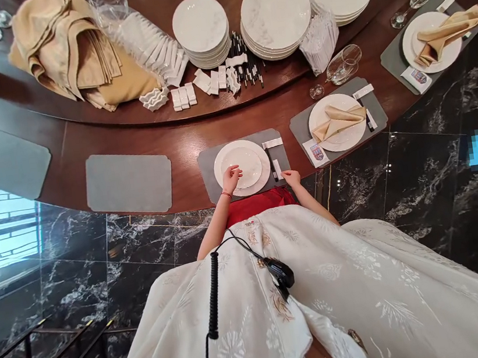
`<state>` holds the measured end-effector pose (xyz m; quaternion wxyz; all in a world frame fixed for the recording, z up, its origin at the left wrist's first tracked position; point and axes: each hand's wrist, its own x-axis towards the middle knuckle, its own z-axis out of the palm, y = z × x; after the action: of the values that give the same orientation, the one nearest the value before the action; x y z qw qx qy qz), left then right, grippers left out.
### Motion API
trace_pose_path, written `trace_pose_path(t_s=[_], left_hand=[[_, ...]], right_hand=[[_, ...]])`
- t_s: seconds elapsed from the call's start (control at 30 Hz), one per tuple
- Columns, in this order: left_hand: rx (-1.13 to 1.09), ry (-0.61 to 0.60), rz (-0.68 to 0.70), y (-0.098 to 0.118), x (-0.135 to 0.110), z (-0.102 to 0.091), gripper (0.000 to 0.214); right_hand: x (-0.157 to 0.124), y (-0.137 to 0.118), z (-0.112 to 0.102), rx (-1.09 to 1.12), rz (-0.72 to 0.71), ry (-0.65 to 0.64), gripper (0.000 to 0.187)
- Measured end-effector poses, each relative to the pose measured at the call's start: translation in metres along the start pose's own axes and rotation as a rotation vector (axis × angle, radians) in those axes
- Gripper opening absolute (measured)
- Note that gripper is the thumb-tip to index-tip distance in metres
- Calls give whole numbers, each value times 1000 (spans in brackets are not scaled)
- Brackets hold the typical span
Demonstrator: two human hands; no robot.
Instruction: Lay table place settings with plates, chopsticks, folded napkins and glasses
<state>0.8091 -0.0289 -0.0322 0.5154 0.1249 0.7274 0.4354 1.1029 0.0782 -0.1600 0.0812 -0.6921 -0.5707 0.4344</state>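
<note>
My left hand [232,178] hovers over or rests on the small white plate [251,162], its fingers loosely bent and apart, holding nothing I can see. The small plate sits on a larger white plate [266,178] on a grey placemat [208,165]. At the mat's right side my right hand [292,178] pinches the edge of a narrow white packet [277,169]. Beside that packet lie black chopsticks [270,160], their upper ends at a white rest [272,143].
Two settings with folded gold napkins [337,122] stand to the right, with glasses [344,65] behind. Bare placemats [129,183] lie left. The raised centre holds plate stacks [200,24], a cloth pile [61,50], chopsticks and small white rests [184,96]. Chairs [32,347] stand lower left.
</note>
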Motion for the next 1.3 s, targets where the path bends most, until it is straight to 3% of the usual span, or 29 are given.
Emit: trace_pose_path(t_s=[0.13,0.23,0.4,0.53,0.67,0.8,0.97,1.1,1.2,1.3], left_hand=[[-34,-11,-5,-3,7,-14,20],[-34,14,35,11,33,-38,16],[125,219,253,80,118,-91,17],[584,287,466,155,194,-116,25],[951,277,431,208,251,-123,38],[1010,258,390,224,284,-128,45],[1093,186,436,229,307,-135,43],[1136,133,436,238,306,-137,36],[1028,122,505,236,281,-136,27],[768,232,587,217,231,-139,19]], right_hand=[[3,1,-2,-3,80,48,17],[3,5,-4,33,95,112,23],[-2,13,-6,68,103,184,31],[-14,8,-6,74,149,245,31],[-34,-1,-10,57,197,311,27],[-53,-2,-16,123,166,375,35],[-64,8,-15,238,239,385,47],[-56,6,-13,341,272,388,51],[-43,-11,-10,413,252,375,53],[-29,-40,-6,448,182,344,55]])
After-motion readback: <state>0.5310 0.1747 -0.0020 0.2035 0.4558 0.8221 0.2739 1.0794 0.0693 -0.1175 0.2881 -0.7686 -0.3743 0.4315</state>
